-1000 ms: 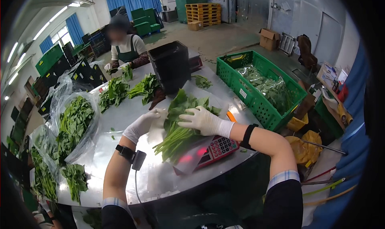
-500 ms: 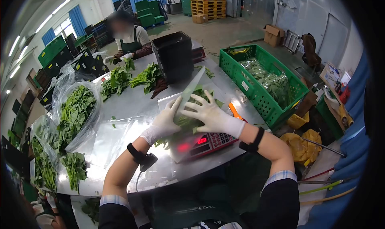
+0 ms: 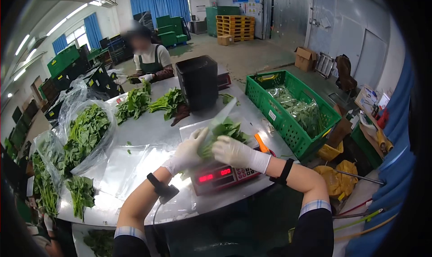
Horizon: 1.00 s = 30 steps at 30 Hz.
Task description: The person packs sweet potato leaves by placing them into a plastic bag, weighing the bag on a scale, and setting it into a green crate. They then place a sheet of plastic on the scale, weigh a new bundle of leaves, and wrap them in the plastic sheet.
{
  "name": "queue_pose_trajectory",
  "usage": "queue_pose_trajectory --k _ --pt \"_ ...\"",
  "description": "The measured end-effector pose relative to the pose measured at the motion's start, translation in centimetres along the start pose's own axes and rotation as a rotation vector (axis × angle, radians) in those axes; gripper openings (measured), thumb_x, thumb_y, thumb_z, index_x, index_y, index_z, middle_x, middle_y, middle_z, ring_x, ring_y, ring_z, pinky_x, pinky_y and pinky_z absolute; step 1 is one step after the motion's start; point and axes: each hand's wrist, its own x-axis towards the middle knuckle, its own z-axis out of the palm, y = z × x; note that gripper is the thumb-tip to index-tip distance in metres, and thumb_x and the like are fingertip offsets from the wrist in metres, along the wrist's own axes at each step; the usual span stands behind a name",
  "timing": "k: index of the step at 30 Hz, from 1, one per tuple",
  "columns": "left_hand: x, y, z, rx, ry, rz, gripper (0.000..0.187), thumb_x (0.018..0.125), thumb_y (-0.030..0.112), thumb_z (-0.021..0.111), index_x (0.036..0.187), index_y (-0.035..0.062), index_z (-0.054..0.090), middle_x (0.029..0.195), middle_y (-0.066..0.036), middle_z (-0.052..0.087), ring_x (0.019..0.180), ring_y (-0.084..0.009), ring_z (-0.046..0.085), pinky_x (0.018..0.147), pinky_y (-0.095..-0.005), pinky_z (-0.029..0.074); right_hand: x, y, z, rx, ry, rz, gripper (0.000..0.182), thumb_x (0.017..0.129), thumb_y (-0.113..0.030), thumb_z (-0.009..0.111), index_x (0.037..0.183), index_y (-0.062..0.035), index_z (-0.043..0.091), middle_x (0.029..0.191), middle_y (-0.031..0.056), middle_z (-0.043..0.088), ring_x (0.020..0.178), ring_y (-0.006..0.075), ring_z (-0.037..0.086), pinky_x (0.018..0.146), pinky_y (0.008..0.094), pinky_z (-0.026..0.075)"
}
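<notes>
In white gloves, both hands are over a red and white digital scale (image 3: 213, 178) whose red display reads zeros. A bunch of leafy greens (image 3: 231, 130) lies between them with a strip of clear plastic (image 3: 223, 113) standing up against it. My left hand (image 3: 190, 150) is closed at the plastic and the stems, its thumb and fingers pointing up. My right hand (image 3: 235, 152) has its fingers curled against the near side of the bunch, and their tips are hidden in it. Close to the right hand lies a tool with an orange handle (image 3: 260, 143).
Behind the scale stands a black bin (image 3: 196, 82). A green crate (image 3: 294, 142) with bagged greens is at the right. Open plastic bags of greens (image 3: 87, 131) and a loose bunch (image 3: 81, 194) lie left. Across the metal table (image 3: 135, 207), a co-worker (image 3: 150, 61) handles greens.
My right hand has gone from spread fingers to curled ones and come down onto the bunch. The left fingers have drawn in. More leaves show above the hands, and the camera view has shifted slightly.
</notes>
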Motion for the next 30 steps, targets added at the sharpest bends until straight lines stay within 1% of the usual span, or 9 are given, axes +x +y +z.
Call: queue_pose_trajectory --k 2,4,10,15,17,22,24,27,30 --pt "0.9 -2.4 -0.7 -0.158 -0.057 0.203 0.108 0.072 0.031 0.078 0.156 0.0019 0.018 0.154 -0.025 0.033 0.134 -0.039 0.046 0.108 -0.0404 0.042 1.1 0.6 1.0 0.199 0.147 0.2 0.009 0.078 -0.014 0.064 0.078 -0.0072 0.059 0.088 0.0081 0.056 0.089 0.0268 0.057 0.078 0.0391 0.046" --pt "1.6 -3.4 -2.9 -0.891 -0.4 -0.02 0.111 0.072 0.028 0.081 0.157 0.0032 0.015 0.154 -0.023 0.033 0.144 -0.0327 0.032 0.116 -0.0352 0.031 1.8 1.1 0.6 0.29 0.115 0.264 0.009 0.076 -0.013 0.067 0.077 -0.0077 0.06 0.088 0.0081 0.056 0.088 0.0271 0.057 0.077 0.0396 0.046" --pt "-0.1 2.5 -2.0 -0.033 -0.079 -0.128 0.09 0.072 0.031 0.078 0.148 0.0095 0.035 0.145 -0.026 0.04 0.129 -0.043 0.047 0.106 -0.0459 0.043 2.8 2.4 1.9 0.4 0.215 0.206 0.016 0.076 -0.018 0.068 0.072 -0.0058 0.059 0.08 0.0101 0.057 0.084 0.0296 0.058 0.073 0.0429 0.046" --pt "-1.2 -1.7 -0.3 0.015 0.038 0.135 0.072 0.075 0.034 0.079 0.137 0.012 0.05 0.141 -0.021 0.048 0.124 -0.0417 0.052 0.102 -0.0463 0.047 2.4 2.3 -3.9 0.035 0.064 -0.023 0.075 0.063 -0.024 0.084 0.132 -0.0141 0.055 0.134 0.0079 0.053 0.125 0.0302 0.049 0.102 0.0444 0.043" --pt "-1.0 -2.1 1.4 0.109 0.111 0.231 0.069 0.076 0.038 0.08 0.134 0.0114 0.053 0.14 -0.019 0.049 0.12 -0.0409 0.056 0.101 -0.0457 0.048 3.2 2.1 -5.1 0.126 -0.314 0.075 0.102 0.064 -0.029 0.085 0.152 -0.0203 0.034 0.154 0.0138 0.036 0.144 0.0347 0.031 0.113 0.0536 0.032" --pt "-4.2 -2.9 -1.5 -0.034 0.403 0.301 0.048 0.083 0.017 0.071 0.128 0.0076 0.06 0.128 -0.016 0.059 0.115 -0.0365 0.059 0.097 -0.0444 0.049 4.0 7.5 -0.8 0.482 -0.544 0.298 0.117 0.056 -0.052 0.088 0.152 -0.0096 0.034 0.14 0.0252 0.048 0.13 0.0389 0.048 0.109 0.0421 0.04" --pt "-9.8 -2.7 -2.2 -0.317 0.751 0.025 0.04 0.086 0.008 0.065 0.127 0.0089 0.063 0.119 -0.013 0.066 0.106 -0.0289 0.064 0.092 -0.037 0.051 5.5 6.9 -2.4 0.431 -0.689 0.341 0.119 0.057 -0.058 0.085 0.152 -0.0079 0.033 0.136 0.0268 0.051 0.125 0.0399 0.052 0.106 0.0412 0.043" --pt "-16.2 -5.7 2.3 -0.451 0.255 -0.585 0.037 0.092 0.024 0.064 0.127 0.0097 0.064 0.113 -0.012 0.069 0.098 -0.0248 0.067 0.088 -0.0343 0.052 5.3 5.6 -2.3 0.519 -0.722 0.502 0.119 0.061 -0.065 0.082 0.151 -0.005 0.033 0.131 0.0287 0.053 0.12 0.0429 0.055 0.104 0.0443 0.043" --pt "-20.3 -7.2 10.6 -0.166 0.33 -0.521 0.036 0.087 0.031 0.07 0.116 0.0105 0.067 0.101 -0.011 0.068 0.09 -0.0289 0.065 0.083 -0.041 0.052 4.7 6.2 0.4 0.773 -0.596 0.509 0.117 0.067 -0.058 0.081 0.156 -0.0102 0.023 0.137 0.0264 0.049 0.124 0.0422 0.052 0.106 0.043 0.042"
